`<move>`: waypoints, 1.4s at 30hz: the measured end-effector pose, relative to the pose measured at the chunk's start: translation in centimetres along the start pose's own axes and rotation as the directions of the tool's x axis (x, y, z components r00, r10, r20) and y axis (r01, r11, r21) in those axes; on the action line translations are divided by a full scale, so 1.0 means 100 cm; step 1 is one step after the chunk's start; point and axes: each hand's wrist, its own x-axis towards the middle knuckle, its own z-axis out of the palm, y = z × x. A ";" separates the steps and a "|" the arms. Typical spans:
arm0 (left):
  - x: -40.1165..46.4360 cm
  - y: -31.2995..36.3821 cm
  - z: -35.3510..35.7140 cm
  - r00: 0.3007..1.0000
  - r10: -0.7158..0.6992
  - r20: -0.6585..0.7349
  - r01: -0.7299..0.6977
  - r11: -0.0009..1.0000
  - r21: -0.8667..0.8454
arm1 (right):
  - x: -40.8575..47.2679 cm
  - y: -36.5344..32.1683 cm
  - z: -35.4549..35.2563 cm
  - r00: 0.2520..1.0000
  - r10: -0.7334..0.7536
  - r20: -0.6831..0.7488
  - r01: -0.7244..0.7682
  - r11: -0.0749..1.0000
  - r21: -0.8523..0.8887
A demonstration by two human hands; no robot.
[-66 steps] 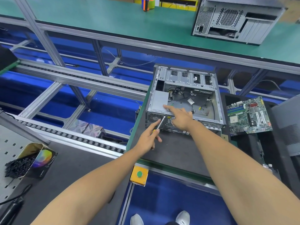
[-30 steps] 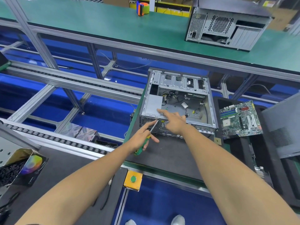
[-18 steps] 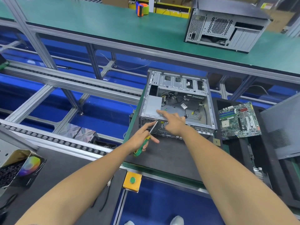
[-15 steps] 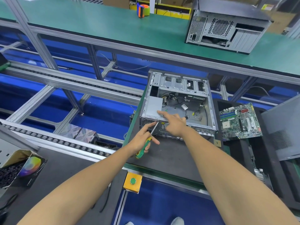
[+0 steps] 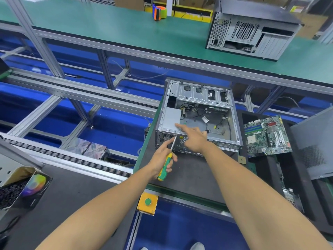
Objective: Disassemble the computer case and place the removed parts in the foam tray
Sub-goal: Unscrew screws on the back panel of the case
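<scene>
Grey steel computer case (image 5: 198,114), side panel off, lying open-side up on a dark mat (image 5: 189,170); loose cables and a power supply (image 5: 171,118) visible inside. Head view, single entry.

Left hand (image 5: 162,159): fingers wrapped around a green-and-yellow screwdriver (image 5: 166,162), its shaft angled up to the case's near wall; whether the tip meets a screw cannot be told.

Right hand (image 5: 194,139): over the near rim of the case, index finger extended to the near edge of the power supply, other fingers loosely bent, holding nothing.

Motherboard (image 5: 266,136): out of the case, lying just right of it on a black foam tray (image 5: 270,170).

Second case (image 5: 252,31): standing on the far green bench (image 5: 108,24), well apart.

Yellow box with green button (image 5: 147,202): at the near edge.
</scene>
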 end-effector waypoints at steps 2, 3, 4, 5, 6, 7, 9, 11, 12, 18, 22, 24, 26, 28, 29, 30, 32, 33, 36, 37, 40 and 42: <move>-0.002 0.000 0.005 1.000 -0.018 -0.025 0.017 1.000 -0.024 | 0.001 0.001 0.001 1.000 0.002 0.002 -0.002 1.000 -0.015; -0.002 0.000 0.008 0.999 -0.029 -0.044 0.028 0.999 -0.031 | 0.002 0.002 0.002 1.000 0.006 0.007 -0.006 1.000 -0.015; -0.003 0.000 0.011 0.997 -0.042 -0.071 0.039 0.999 -0.036 | 0.003 0.003 0.002 1.000 0.012 0.012 -0.012 1.000 -0.011; -0.003 -0.001 0.013 0.994 -0.048 -0.097 0.043 0.998 -0.045 | 0.003 0.003 0.003 1.000 0.017 0.016 -0.016 1.000 -0.011; -0.003 -0.002 0.015 0.992 -0.048 -0.118 0.041 0.998 -0.057 | 0.003 0.004 0.003 1.000 0.018 0.019 -0.017 1.000 -0.014; -0.003 -0.003 0.016 0.990 -0.041 -0.134 0.033 0.997 -0.066 | 0.003 0.004 0.004 1.000 0.019 0.021 -0.018 1.000 -0.019; -0.005 -0.002 0.019 0.988 -0.013 -0.154 0.000 0.996 -0.087 | 0.003 0.004 0.006 1.000 0.024 0.007 -0.023 0.999 -0.042; -0.005 0.001 0.024 0.985 0.012 -0.170 -0.031 0.993 -0.111 | 0.000 0.004 0.009 1.000 0.024 -0.020 -0.025 0.998 -0.058; -0.006 0.003 0.025 0.984 0.013 -0.178 -0.036 0.992 -0.125 | -0.003 0.005 0.013 0.999 0.022 -0.031 -0.024 0.999 -0.040; -0.008 0.011 0.028 0.984 -0.016 -0.175 -0.002 0.995 -0.104 | -0.038 -0.005 0.049 0.856 0.082 -0.510 0.016 0.983 0.185; -0.009 0.013 0.031 0.989 -0.031 -0.147 0.008 0.988 -0.155 | -0.071 -0.023 0.088 0.836 0.425 -0.348 -0.101 0.742 0.663; -0.010 0.014 0.032 0.990 -0.046 -0.131 0.025 0.987 -0.160 | -0.082 -0.032 0.104 0.870 0.483 -0.099 -0.234 0.582 0.779; -0.010 0.015 0.032 0.989 -0.053 -0.138 0.033 0.989 -0.141 | -0.089 -0.043 0.115 0.880 0.440 0.177 -0.354 0.363 0.862; -0.010 0.017 0.033 0.989 -0.040 -0.142 0.022 0.992 -0.121 | -0.093 -0.054 0.119 0.869 0.339 0.361 -0.440 0.194 0.877; -0.009 0.018 0.033 0.990 -0.034 -0.138 0.018 0.994 -0.111 | -0.095 -0.057 0.118 0.868 0.294 0.400 -0.453 0.139 0.881; -0.009 0.020 0.034 0.991 -0.031 -0.132 0.018 0.995 -0.102 | -0.096 -0.058 0.117 0.875 0.250 0.416 -0.449 0.091 0.889; -0.009 0.023 0.033 0.993 -0.041 -0.109 0.032 0.996 -0.086 | -0.099 -0.061 0.117 0.891 0.186 0.415 -0.421 -0.005 0.907; -0.010 0.025 0.032 0.994 -0.050 -0.097 0.043 0.997 -0.070 | -0.100 -0.061 0.116 0.900 0.189 0.393 -0.392 -0.042 0.919; -0.012 0.033 0.030 0.994 -0.075 -0.081 0.080 0.995 0.061 | -0.104 -0.062 0.115 0.910 0.297 0.289 -0.294 -0.026 0.955; -0.013 0.035 0.030 0.994 -0.066 -0.091 0.079 0.986 0.144 | -0.104 -0.064 0.115 0.900 0.336 0.279 -0.296 0.002 0.955; -0.018 0.032 0.027 0.989 -0.012 -0.150 0.077 0.896 0.438 | -0.101 -0.073 0.118 0.861 0.461 0.213 -0.282 0.084 0.956; -0.022 0.025 0.024 0.978 0.013 -0.206 0.087 0.879 0.469 | -0.100 -0.080 0.124 0.828 0.544 0.134 -0.249 0.143 0.958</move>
